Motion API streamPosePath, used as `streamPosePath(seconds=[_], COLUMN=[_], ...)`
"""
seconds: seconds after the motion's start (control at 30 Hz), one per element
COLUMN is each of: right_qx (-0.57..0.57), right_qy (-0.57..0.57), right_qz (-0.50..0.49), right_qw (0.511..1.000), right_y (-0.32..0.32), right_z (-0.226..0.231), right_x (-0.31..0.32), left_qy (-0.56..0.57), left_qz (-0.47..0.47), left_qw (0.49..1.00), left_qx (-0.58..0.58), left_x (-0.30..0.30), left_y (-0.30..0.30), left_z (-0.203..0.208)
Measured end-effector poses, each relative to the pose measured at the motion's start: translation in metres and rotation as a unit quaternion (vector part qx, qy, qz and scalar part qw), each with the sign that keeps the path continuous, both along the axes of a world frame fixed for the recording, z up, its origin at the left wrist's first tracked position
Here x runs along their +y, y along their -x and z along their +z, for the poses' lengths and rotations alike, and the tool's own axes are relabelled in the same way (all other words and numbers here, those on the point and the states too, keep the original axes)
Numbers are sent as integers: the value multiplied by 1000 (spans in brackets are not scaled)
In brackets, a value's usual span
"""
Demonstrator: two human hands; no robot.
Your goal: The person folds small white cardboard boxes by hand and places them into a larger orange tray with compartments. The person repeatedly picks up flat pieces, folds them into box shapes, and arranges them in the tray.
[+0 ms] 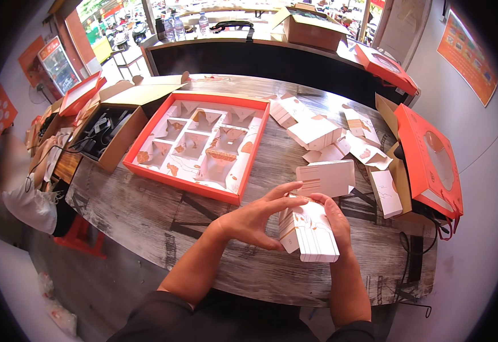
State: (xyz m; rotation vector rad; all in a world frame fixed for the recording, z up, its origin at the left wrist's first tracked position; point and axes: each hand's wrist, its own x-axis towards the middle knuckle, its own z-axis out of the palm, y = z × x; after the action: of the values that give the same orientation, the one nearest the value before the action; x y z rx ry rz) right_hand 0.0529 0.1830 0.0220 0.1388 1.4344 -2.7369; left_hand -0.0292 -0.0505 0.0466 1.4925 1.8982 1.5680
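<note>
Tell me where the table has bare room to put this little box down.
Bare wood lies between the orange tray and your left hand, out to the near table edge. Right of the tray, small white boxes crowd it.

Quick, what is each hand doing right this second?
Left hand: fingers spread, pressed against the side of the small white folded box.
Right hand: curled around the same box from the other side, holding it.

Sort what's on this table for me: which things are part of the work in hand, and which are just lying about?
In hand:
- small white folded card box, held by left hand and right hand
- loose white card boxes
- orange-rimmed tray with white card compartments

Lying about:
- brown cardboard carton of dark items
- orange window lid
- water bottles
</note>
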Motion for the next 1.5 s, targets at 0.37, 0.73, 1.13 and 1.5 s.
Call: streamPosePath(seconds=[0.37, 0.73, 1.13, 1.5], right_qx=[256, 279, 255, 257], right_qy=[-213, -306, -262, -292], right_qz=[-50, -84, -59, -62], right_qw=[942, 906, 929, 919], right_y=[-2, -8, -8, -8], right_z=[-6, -12, -7, -8], right_x=[-5, -9, -10, -13], left_qy=[-140, -228, -155, -193], left_qz=[167, 249, 194, 187], left_qw=[968, 939, 969, 960], left_qx=[-128, -68, -18, -83], left_x=[3, 20, 20, 28], left_y=[1, -13, -17, -18], left_z=[-24, -27, -19, -30])
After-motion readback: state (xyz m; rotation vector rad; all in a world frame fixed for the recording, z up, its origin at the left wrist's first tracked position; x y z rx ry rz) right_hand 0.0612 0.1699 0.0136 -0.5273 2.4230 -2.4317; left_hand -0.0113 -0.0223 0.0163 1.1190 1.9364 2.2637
